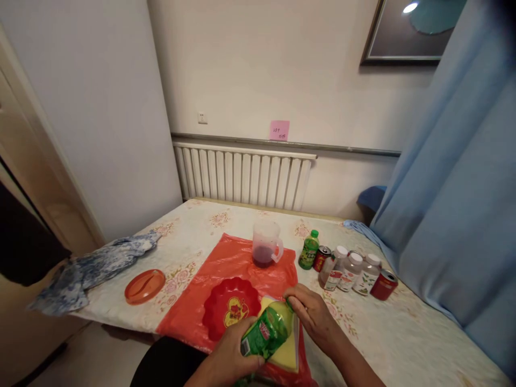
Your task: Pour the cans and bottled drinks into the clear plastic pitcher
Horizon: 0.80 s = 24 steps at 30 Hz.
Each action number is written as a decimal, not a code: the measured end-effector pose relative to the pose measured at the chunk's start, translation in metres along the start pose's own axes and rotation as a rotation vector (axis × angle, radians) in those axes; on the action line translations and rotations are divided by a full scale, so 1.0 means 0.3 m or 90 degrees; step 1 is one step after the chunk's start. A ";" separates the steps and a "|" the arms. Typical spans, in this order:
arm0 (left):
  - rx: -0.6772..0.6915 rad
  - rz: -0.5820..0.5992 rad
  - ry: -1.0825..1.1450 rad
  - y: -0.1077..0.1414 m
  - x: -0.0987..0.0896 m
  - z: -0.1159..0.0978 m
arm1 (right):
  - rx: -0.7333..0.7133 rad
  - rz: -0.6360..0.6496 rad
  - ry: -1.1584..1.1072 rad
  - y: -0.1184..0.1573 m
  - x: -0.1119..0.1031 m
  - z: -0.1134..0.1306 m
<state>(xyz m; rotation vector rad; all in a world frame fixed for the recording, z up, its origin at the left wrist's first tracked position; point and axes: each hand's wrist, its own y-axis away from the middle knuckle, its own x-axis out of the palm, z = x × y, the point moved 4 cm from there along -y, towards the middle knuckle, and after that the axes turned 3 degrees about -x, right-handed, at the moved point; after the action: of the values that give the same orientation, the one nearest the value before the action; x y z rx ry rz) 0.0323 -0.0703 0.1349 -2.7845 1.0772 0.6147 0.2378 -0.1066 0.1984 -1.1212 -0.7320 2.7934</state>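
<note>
A green-labelled plastic drink bottle [264, 334] lies tilted between my hands, its neck toward the right. My left hand [231, 349] is wrapped round the bottle's body. At the neck end, the fingers of my right hand [310, 312] close on the green bottle cap [288, 302]; whether the cap is loose cannot be seen. Beneath the bottle is a yellow pad or stack of sheets [288, 357]. Just left of it sits a red scalloped plate [213, 303] with a yellow print. Behind them stands a clear measuring jug [266, 236] holding dark purple liquid.
A red plastic sheet [193, 301] lies under these things on the flowered cloth [181, 226]. To the right stand another green bottle [309, 251], cans [384, 285] and several jars [350, 273]. On the left are an orange lid [145, 286] and a blue-white cloth [100, 266].
</note>
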 end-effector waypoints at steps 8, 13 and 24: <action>-0.037 -0.037 -0.039 0.001 -0.006 0.048 | 0.040 0.053 -0.190 -0.004 -0.026 -0.015; -0.037 -0.028 -0.031 0.010 -0.006 0.073 | 0.077 0.053 -0.208 -0.005 -0.020 -0.018; -0.045 -0.033 -0.030 0.032 -0.010 0.085 | 0.129 0.082 -0.101 -0.002 -0.013 0.007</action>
<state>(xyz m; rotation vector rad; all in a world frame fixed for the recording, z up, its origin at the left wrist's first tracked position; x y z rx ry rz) 0.0153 -0.0699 0.1134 -2.8317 0.9906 0.7234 0.2393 -0.1078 0.2025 -0.9521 -0.3844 3.0082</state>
